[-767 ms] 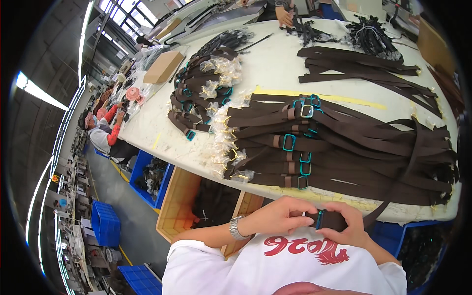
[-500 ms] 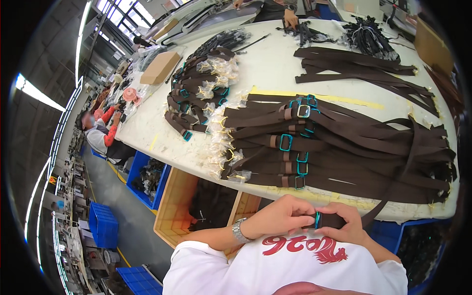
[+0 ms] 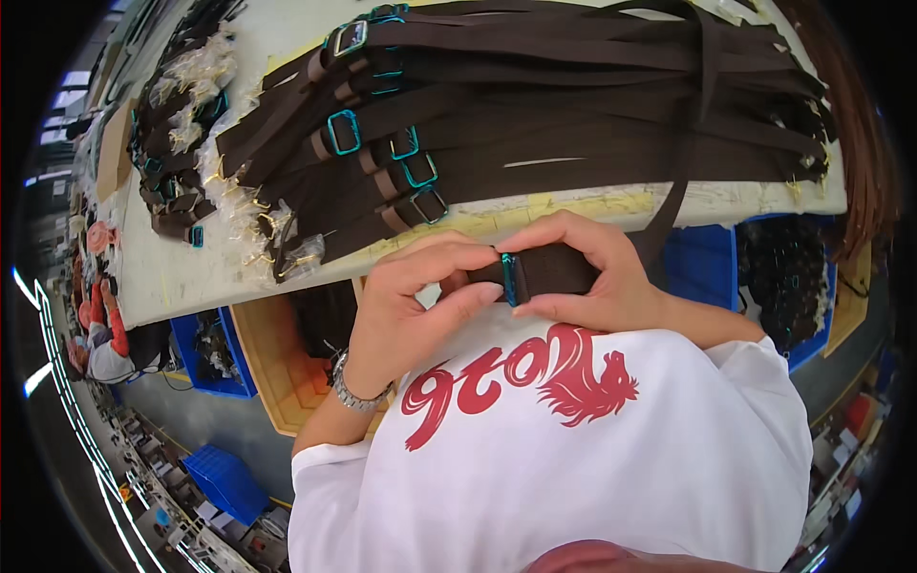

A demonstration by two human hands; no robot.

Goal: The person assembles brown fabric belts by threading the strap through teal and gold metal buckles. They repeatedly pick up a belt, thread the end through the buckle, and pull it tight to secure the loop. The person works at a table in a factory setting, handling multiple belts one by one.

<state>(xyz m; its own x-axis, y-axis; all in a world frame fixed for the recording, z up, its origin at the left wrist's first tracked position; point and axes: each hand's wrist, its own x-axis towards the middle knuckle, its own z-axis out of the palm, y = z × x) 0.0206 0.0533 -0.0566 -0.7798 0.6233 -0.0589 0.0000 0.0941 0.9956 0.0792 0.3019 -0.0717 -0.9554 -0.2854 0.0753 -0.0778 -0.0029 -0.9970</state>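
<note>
A dark brown strap [image 3: 554, 270] with a teal metal buckle [image 3: 509, 277] is held close to my chest, below the table's front edge. My left hand [image 3: 411, 306] pinches the strap at the buckle from the left, with a metal watch on its wrist. My right hand [image 3: 597, 277] wraps the strap just right of the buckle. The strap runs up from my right hand to a pile of brown straps with teal buckles [image 3: 497, 124] lying on the white table [image 3: 181, 277].
More bundled straps in clear plastic [image 3: 181, 124] lie at the table's far left. An orange crate [image 3: 277, 363] and blue bins [image 3: 205, 349] stand under the table. A blue bin [image 3: 693, 263] with dark parts beside it stands at the right.
The view has tipped down and closer to my hands, so the table's straps now fill the top. Both hands still hold the strap at the buckle.
</note>
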